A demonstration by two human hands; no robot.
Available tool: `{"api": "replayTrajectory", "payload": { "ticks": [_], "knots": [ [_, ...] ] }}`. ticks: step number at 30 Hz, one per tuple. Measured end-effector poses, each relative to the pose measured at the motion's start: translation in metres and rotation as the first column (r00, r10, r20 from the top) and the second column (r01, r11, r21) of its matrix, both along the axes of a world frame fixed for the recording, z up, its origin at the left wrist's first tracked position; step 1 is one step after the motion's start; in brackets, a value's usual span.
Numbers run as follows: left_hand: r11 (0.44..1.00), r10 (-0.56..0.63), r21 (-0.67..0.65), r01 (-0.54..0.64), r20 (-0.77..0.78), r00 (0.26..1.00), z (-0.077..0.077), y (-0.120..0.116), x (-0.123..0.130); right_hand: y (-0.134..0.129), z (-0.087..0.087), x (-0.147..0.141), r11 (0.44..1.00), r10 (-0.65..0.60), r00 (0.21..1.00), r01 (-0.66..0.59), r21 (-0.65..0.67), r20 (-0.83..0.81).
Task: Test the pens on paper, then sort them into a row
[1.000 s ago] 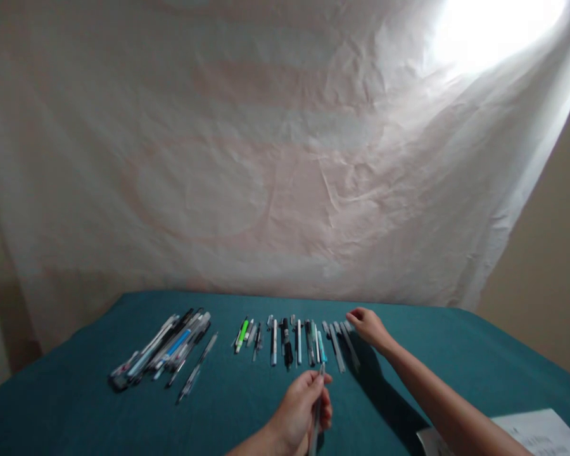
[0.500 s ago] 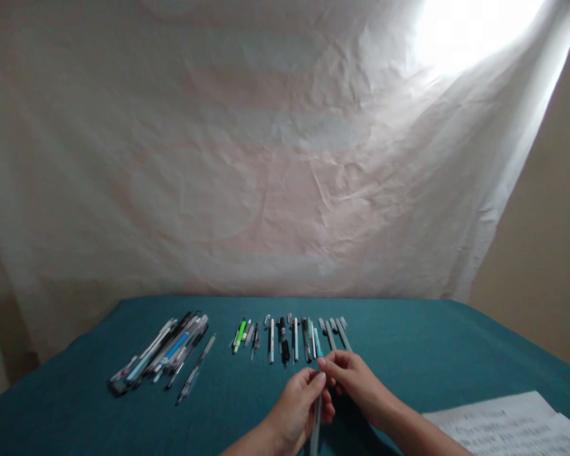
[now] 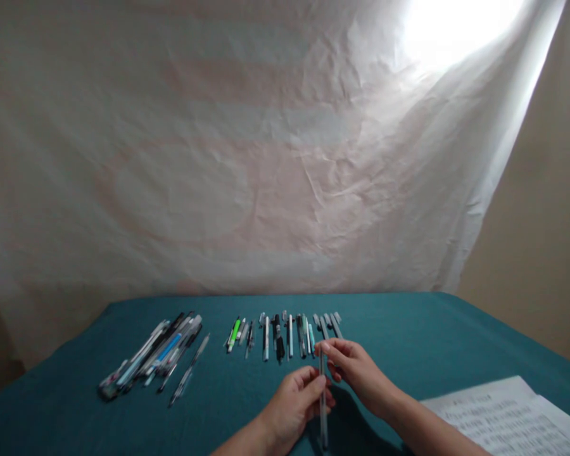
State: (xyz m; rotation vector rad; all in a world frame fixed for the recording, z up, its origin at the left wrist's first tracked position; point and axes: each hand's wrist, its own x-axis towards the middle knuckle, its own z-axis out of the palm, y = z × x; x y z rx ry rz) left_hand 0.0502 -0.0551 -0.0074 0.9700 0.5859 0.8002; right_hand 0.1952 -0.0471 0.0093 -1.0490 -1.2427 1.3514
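A slim translucent pen stands nearly upright over the cloth in front of me. My left hand is closed round its middle, thumb lying across the barrel. At the pen's upper end, the thumb and fingers of my right hand are pinched together on the tip. Just beyond my fingers lies a row of pens, with a light-blue one and a clear one nearest the right hand.
A heap of mixed pens lies on the left, with a single clear pen beside it. A green pen marks the row's left end. Written sheets of paper rest at the right on the teal cloth. Pale sheeting hangs behind.
My right hand has risen slightly at the pen's upper end, and more of the barrel shows above my left thumb. The pen stands straighter. The whole view has shifted a little.
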Motion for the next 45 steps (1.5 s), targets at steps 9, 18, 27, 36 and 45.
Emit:
{"api": "replayTrajectory", "payload": {
  "ticks": [9,18,27,36,45],
  "knots": [
    [0.832,0.553,-0.039,-0.553,0.145,0.821,-0.003,0.023,-0.011,-0.009,-0.021,-0.012,0.994,0.069,0.981,-0.083,0.073,0.181],
    [0.857,0.512,-0.026,-0.515,0.159,0.844,-0.006,0.018,-0.009,-0.010,-0.032,-0.014,0.993,0.019,0.977,-0.043,0.110,0.213],
    [0.850,0.521,-0.016,-0.526,0.162,0.838,-0.007,0.020,-0.010,-0.011,-0.032,-0.015,0.982,-0.044,0.945,-0.019,0.190,0.324],
    [0.827,0.561,-0.021,-0.562,0.109,0.821,-0.006,0.020,-0.010,-0.011,-0.032,-0.011,0.921,-0.208,0.844,-0.002,0.389,0.495],
    [0.836,0.539,0.053,-0.546,0.103,0.836,-0.008,0.019,-0.009,-0.008,-0.038,-0.012,0.973,-0.097,0.932,0.016,0.230,0.349]
  ]
}}
